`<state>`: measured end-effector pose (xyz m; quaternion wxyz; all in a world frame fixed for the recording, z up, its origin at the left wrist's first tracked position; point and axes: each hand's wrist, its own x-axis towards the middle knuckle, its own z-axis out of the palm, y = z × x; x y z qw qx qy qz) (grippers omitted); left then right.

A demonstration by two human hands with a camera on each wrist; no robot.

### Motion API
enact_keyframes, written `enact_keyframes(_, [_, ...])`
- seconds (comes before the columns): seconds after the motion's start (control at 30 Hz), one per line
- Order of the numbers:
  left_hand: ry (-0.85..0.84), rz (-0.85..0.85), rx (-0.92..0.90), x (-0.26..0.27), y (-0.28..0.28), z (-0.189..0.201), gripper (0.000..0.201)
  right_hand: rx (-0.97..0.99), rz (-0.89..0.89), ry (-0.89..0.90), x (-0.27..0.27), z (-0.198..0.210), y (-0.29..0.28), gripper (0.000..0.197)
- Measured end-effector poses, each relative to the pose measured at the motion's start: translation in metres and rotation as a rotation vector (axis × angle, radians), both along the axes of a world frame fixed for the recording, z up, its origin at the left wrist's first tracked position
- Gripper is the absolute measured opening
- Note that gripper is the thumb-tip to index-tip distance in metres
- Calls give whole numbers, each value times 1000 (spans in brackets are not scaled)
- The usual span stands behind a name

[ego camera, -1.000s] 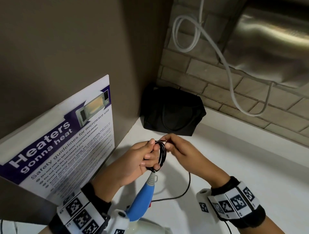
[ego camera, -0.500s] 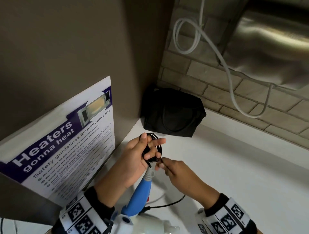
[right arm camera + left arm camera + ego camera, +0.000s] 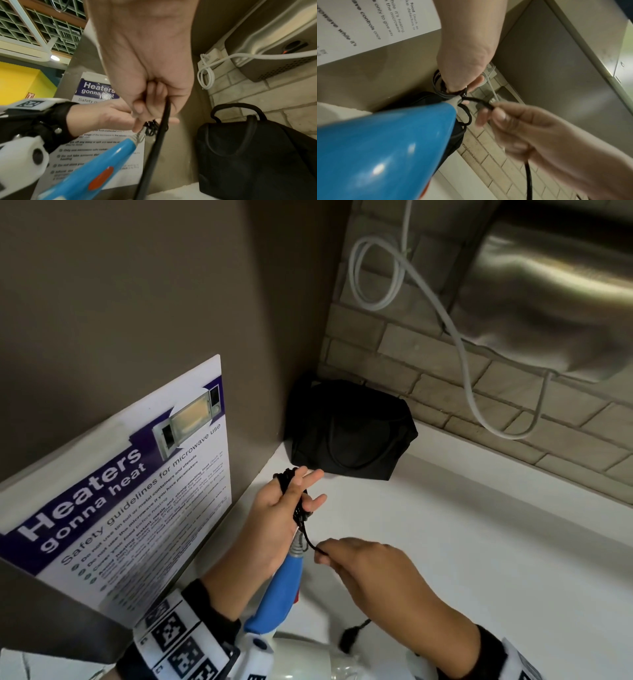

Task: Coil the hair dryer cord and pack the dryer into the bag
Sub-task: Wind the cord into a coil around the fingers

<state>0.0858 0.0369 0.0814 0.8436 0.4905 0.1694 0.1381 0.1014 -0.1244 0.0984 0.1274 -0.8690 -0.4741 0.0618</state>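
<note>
The hair dryer [image 3: 279, 594] has a blue handle [image 3: 376, 146] and a white body low in the head view. Its black cord [image 3: 299, 510] is looped in a small coil around my left hand [image 3: 274, 518], whose thumb and palm hold the loops while two fingers stick out. My right hand [image 3: 363, 570] pinches the loose cord [image 3: 163, 121] just below the coil, pulled taut. The cord's plug [image 3: 349, 640] hangs near my right forearm. The black bag [image 3: 349, 429] sits shut in the corner behind my hands.
A microwave safety poster [image 3: 120, 494] leans on the brown wall at left. A white cable [image 3: 459, 337] loops over the brick wall [image 3: 445, 392] under a steel hand dryer [image 3: 548, 292]. The white counter [image 3: 479, 542] stretches right.
My right hand dropped from the top of the coil down and toward me, drawing the cord taut. My left hand opened two fingers and lifted slightly toward the bag.
</note>
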Motion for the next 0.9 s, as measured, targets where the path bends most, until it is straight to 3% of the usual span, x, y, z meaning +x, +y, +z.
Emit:
enact_keyframes(0.13, [106, -106, 168, -1, -5, -1, 29, 27, -72, -200, 10, 23, 11, 20])
enact_keyframes(0.27, [164, -163, 314, -2, 1, -2, 30, 63, -41, -260, 16, 37, 22, 11])
enact_keyframes(0.4, [140, -262, 281, -7, 3, 7, 26, 102, -62, -294, 23, 37, 31, 3])
enact_keyframes(0.57, [17, -396, 75, -23, 5, 23, 36, 196, -128, -47, 49, 31, 36, 15])
enact_keyframes(0.67, [39, -436, 52, -25, 9, 23, 41, 218, -119, 99, 58, 21, 35, 18])
enact_keyframes(0.77, [66, -468, -3, -27, 15, 25, 42, 196, -154, 122, 62, 12, 33, 19])
enact_keyframes(0.9, [57, -563, -79, -30, 19, 30, 45, 300, -187, 265, 67, 12, 31, 30])
